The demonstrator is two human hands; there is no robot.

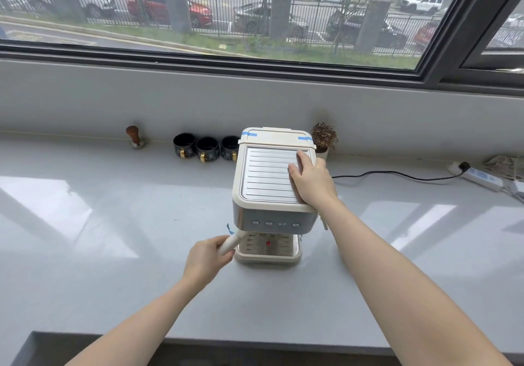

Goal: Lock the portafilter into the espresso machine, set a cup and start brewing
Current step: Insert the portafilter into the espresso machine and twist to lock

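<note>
A cream espresso machine (pixel 269 184) stands on the white counter, its ribbed metal top facing me. My right hand (pixel 310 180) lies flat on the right side of that top. My left hand (pixel 208 256) is wrapped around the cream handle of the portafilter (pixel 231 242), which angles out to the left from under the machine's front. The portafilter's basket end is hidden beneath the button panel (pixel 275 223). The drip tray (pixel 268 248) below holds no cup. Three black cups (pixel 207 148) with gold handles stand in a row behind, left of the machine.
A wooden-handled tamper (pixel 134 137) stands by the wall at the left. A small potted plant (pixel 323 138) sits behind the machine's right corner. A black cord (pixel 397 174) runs right to a white power strip (pixel 479 178). The counter's front edge (pixel 255 343) is near me.
</note>
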